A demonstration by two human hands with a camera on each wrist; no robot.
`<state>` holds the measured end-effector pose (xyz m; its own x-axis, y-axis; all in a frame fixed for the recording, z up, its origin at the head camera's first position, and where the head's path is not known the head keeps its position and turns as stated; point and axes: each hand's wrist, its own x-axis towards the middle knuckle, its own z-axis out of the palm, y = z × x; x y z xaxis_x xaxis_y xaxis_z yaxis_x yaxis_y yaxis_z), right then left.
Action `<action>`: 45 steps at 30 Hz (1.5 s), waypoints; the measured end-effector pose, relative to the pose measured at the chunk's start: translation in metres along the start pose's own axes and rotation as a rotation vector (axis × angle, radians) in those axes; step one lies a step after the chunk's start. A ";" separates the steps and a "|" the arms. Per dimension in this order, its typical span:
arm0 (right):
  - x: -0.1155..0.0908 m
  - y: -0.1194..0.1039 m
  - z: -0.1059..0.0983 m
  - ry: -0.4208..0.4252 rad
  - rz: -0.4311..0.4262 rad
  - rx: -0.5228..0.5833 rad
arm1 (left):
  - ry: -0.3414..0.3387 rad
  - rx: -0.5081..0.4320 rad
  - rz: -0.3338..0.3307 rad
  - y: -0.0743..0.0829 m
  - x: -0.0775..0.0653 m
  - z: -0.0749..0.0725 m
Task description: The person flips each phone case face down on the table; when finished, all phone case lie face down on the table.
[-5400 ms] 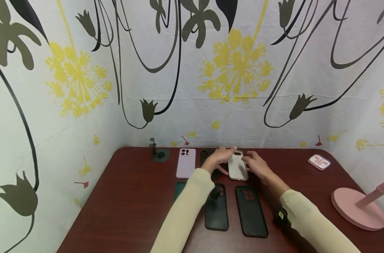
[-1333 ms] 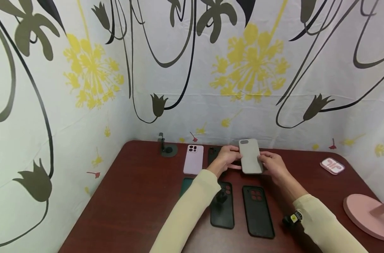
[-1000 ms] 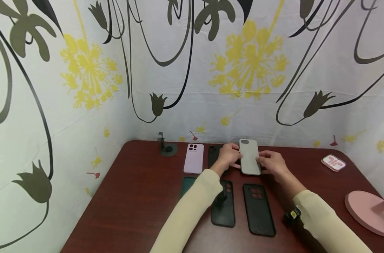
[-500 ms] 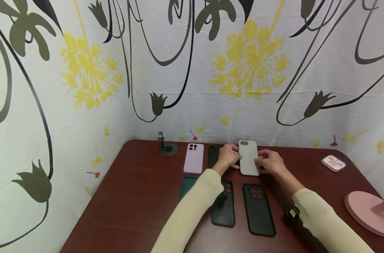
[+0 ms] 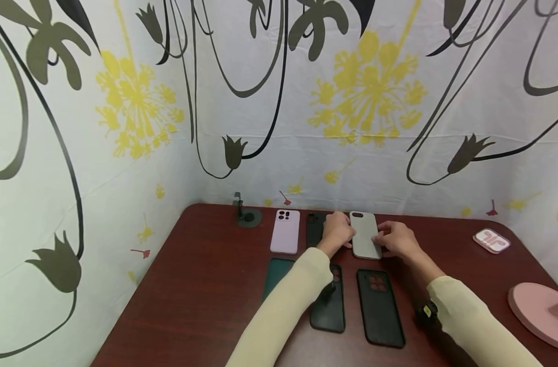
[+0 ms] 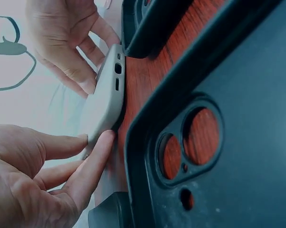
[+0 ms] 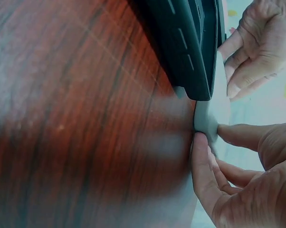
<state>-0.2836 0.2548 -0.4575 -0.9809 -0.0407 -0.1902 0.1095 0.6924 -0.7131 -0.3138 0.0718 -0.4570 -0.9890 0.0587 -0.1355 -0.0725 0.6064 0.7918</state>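
A pale grey phone case (image 5: 364, 237) lies with its back facing up, close over the far part of the brown table. My left hand (image 5: 337, 229) pinches its left edge between thumb and fingers. On the opposite edge, my right hand (image 5: 397, 239) grips it the same way. The left wrist view shows the port cutouts in the near end of the case (image 6: 109, 95). Seen from the right wrist, the right thumb lies on top of the case (image 7: 212, 114) and the fingers on its side. A black case (image 5: 314, 229) sits just left, partly hidden by the left hand.
A lilac case (image 5: 285, 232) lies farther left in the back row. Nearer are a green case (image 5: 276, 275), a dark case (image 5: 328, 312) partly under the left forearm, and a black case (image 5: 382, 308). A round-based stand (image 5: 249, 218), a card-like item (image 5: 491, 240) and a pink base (image 5: 540, 313) stand around.
The grey case showed its hollow inside earlier; now its back faces up. Over the last second both hands have lowered it and drawn it slightly nearer. The other cases have stayed put.
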 end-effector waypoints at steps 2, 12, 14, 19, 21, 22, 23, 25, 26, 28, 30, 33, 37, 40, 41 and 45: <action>0.001 0.002 0.000 0.002 -0.006 -0.001 | 0.006 0.029 0.015 0.000 -0.001 0.000; 0.002 0.002 0.003 0.008 -0.002 0.007 | -0.019 0.109 0.033 0.002 0.001 0.000; 0.001 0.002 0.004 0.011 0.003 0.006 | -0.028 0.117 0.023 0.002 0.002 0.002; -0.003 0.001 0.005 0.018 0.003 -0.004 | -0.048 0.114 0.009 0.002 0.002 0.004; -0.004 0.001 0.006 0.017 0.003 -0.004 | -0.053 0.121 0.008 0.002 0.001 0.004; -0.004 0.001 0.006 0.016 0.005 -0.003 | -0.056 0.125 0.007 0.002 0.001 0.004; -0.004 0.002 0.007 0.017 0.005 -0.002 | -0.061 0.131 0.008 0.002 0.001 0.004; -0.004 0.002 0.007 0.015 0.005 0.002 | -0.076 0.148 0.009 0.002 0.002 0.003; -0.004 0.001 0.007 0.013 0.004 0.004 | -0.088 0.164 0.011 0.003 0.001 0.002; -0.004 0.000 0.006 0.003 0.008 0.006 | -0.105 0.188 0.021 0.005 0.000 0.000; -0.005 -0.002 0.004 -0.017 0.014 0.007 | -0.124 0.219 0.035 0.007 -0.002 -0.005; -0.006 -0.005 0.001 -0.043 0.020 -0.013 | -0.156 0.196 0.031 0.011 -0.007 -0.013; -0.010 -0.009 -0.002 -0.009 -0.022 -0.120 | -0.223 0.097 0.013 0.013 -0.013 -0.026; -0.015 -0.012 -0.003 0.043 -0.075 -0.188 | -0.251 0.045 0.044 0.011 -0.018 -0.036; -0.017 -0.013 -0.002 0.058 -0.096 -0.199 | -0.251 0.038 0.059 0.010 -0.020 -0.040; -0.028 -0.019 0.005 0.059 -0.168 -0.167 | -0.289 0.003 0.100 0.003 -0.030 -0.057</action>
<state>-0.2570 0.2390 -0.4419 -0.9913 -0.1270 -0.0348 -0.0797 0.7892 -0.6090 -0.2919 0.0266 -0.4167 -0.9136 0.3411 -0.2214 0.0240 0.5887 0.8080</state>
